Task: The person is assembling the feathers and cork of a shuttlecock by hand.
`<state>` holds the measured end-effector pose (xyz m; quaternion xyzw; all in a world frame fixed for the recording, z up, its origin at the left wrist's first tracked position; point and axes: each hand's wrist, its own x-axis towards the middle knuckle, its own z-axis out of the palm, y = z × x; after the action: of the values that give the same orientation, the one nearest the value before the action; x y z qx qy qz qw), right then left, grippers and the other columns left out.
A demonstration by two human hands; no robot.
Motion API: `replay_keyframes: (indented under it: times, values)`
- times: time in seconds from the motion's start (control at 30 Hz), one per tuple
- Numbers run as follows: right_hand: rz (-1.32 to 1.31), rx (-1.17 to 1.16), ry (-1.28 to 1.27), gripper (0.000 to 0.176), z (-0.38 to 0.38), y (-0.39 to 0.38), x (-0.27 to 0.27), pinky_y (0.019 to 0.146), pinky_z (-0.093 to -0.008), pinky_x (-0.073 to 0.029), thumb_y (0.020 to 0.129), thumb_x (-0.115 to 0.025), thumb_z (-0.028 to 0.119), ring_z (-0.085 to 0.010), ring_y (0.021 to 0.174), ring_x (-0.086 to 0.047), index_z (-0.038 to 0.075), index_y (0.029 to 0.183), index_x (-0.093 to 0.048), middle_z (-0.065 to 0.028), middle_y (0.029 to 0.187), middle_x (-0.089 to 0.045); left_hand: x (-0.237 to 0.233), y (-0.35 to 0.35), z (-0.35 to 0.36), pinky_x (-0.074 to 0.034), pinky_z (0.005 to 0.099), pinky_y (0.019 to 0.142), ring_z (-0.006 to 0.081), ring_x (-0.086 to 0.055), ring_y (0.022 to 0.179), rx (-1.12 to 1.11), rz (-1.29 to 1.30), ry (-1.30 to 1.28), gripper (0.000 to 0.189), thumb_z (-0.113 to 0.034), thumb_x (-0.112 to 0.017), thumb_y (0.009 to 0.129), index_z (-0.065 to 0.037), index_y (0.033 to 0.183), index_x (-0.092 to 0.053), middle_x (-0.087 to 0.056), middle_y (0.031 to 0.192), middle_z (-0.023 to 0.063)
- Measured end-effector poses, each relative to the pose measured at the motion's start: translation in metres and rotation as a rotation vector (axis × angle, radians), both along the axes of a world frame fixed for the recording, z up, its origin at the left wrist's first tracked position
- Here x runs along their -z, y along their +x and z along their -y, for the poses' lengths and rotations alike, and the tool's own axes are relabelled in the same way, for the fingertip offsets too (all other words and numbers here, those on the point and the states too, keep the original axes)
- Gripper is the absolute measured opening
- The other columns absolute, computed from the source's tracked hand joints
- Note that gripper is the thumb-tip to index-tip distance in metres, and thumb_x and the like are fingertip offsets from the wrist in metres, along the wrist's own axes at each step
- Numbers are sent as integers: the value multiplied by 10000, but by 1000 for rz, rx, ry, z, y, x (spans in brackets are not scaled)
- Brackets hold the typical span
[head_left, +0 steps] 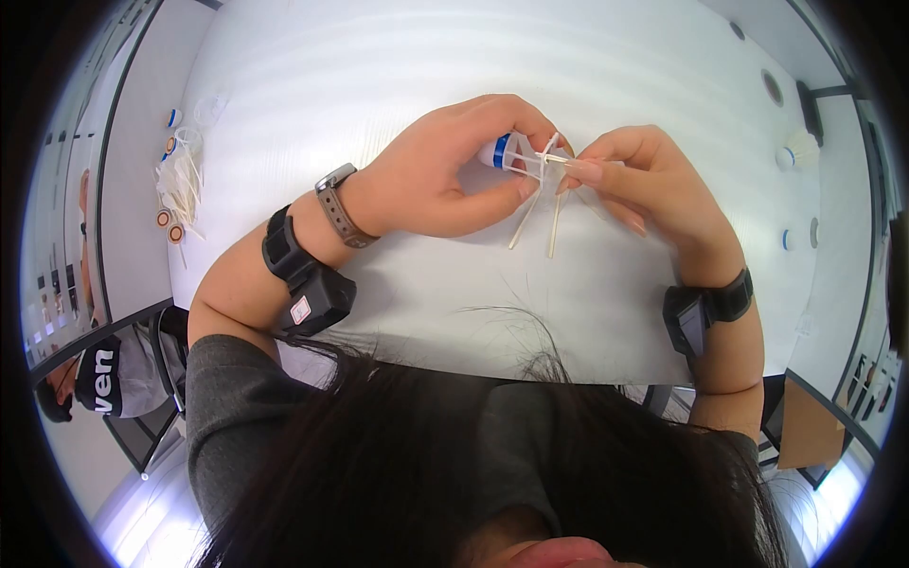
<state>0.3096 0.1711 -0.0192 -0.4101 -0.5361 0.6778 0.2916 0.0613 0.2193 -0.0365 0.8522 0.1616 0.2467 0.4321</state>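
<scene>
Near the middle of the white table, my left hand (454,166) is closed around a small clear container with a blue and white end (500,151), which lies sideways between thumb and fingers. Several thin white sticks (532,216) stick out at its right side, two of them slanting down toward me. My right hand (639,175) is beside it on the right, its thumb and fingertips pinched on the sticks at the container's open-looking end. The fingertips of both hands nearly meet there.
A pile of thin sticks (180,180) with small round-ended pieces lies at the table's left edge. On the right are a white shuttlecock-like bundle (803,150) and a small blue cap (788,239). Another person (62,383) is at the lower left, beyond the table.
</scene>
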Motion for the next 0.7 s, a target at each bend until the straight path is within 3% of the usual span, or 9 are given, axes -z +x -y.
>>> replay_keyframes:
  times: [0.43, 0.7]
  values:
    - [96, 5, 26, 195, 2, -5, -2, 392, -185, -273, 927, -688, 195, -23, 367, -383, 12, 902, -751, 46, 461, -479, -3, 3, -3, -478, 307, 784, 206, -623, 913, -56, 91, 131, 162, -34, -628, 784, -67, 943, -618, -666, 1109, 140]
    - [100, 14, 18, 205, 3, -5, -3, 389, -180, -281, 913, -708, 203, -22, 367, -393, 5, 893, -754, 35, 468, -498, 0, 2, -1, -494, 294, 738, 192, -635, 892, -99, 95, 48, 110, 2, -549, 782, -34, 837, -638, -667, 1122, 152]
